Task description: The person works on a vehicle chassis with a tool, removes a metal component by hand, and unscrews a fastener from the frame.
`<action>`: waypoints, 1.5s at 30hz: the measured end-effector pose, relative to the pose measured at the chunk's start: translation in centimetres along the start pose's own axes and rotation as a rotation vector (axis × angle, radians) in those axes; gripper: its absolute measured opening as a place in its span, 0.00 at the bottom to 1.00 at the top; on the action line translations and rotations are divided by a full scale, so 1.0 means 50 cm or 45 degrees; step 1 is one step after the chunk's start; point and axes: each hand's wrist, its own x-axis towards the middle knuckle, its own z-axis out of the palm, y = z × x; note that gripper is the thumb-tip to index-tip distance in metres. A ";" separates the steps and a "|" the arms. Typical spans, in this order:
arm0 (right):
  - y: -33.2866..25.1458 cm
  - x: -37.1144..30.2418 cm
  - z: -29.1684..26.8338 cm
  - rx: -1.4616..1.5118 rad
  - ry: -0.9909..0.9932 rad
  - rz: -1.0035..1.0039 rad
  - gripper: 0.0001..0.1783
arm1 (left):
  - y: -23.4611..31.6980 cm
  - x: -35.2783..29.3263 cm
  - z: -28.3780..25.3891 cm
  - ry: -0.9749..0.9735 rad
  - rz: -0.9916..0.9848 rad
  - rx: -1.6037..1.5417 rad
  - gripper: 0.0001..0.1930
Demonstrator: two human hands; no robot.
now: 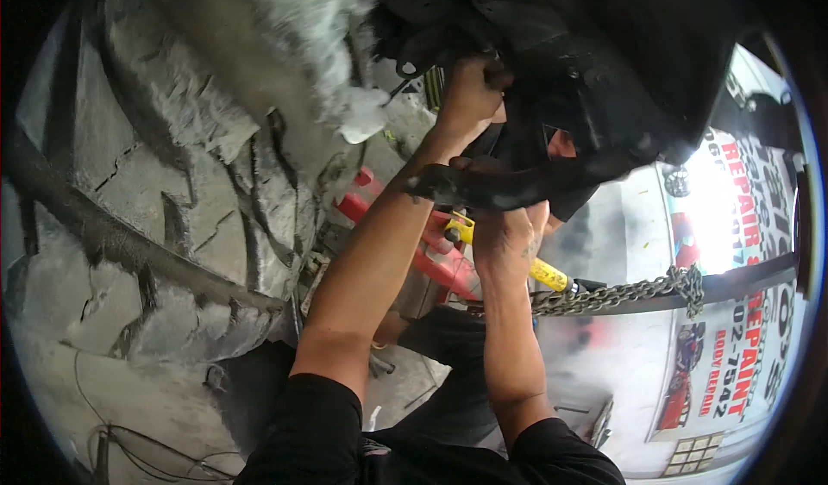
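Observation:
My left hand (pixel 470 101) is raised under the vehicle, its fingers curled against a dark part of the underside (pixel 552 62). What lies inside its grip is hidden. Lower and to the right, my right hand (pixel 511 235) reaches up behind a thick black metal arm (pixel 500 185), which covers its fingers. Behind the right wrist runs a yellow bar with a black end (pixel 549 275); I cannot tell whether the hand touches it. Through a gap in the black parts shows a patch of skin (pixel 561 144), whose I cannot tell.
A large, dusty, deep-treaded tyre (pixel 172 200) fills the left side. Below my arms stands a red metal frame (pixel 431 256). A chain (pixel 638 291) hangs along a dark bar at the right. Printed banners (pixel 724 356) cover the wall behind. Cables (pixel 129 433) lie at the lower left.

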 end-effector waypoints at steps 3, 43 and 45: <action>-0.010 0.001 0.008 -0.108 0.091 -0.009 0.17 | 0.002 0.010 0.000 0.044 -0.077 0.112 0.06; 0.020 0.028 -0.015 -0.198 0.076 -0.064 0.40 | 0.057 -0.133 -0.069 -0.129 -0.093 0.930 0.24; 0.021 0.018 -0.010 -0.148 0.020 -0.002 0.43 | 0.066 -0.120 -0.058 -0.114 -0.083 0.935 0.25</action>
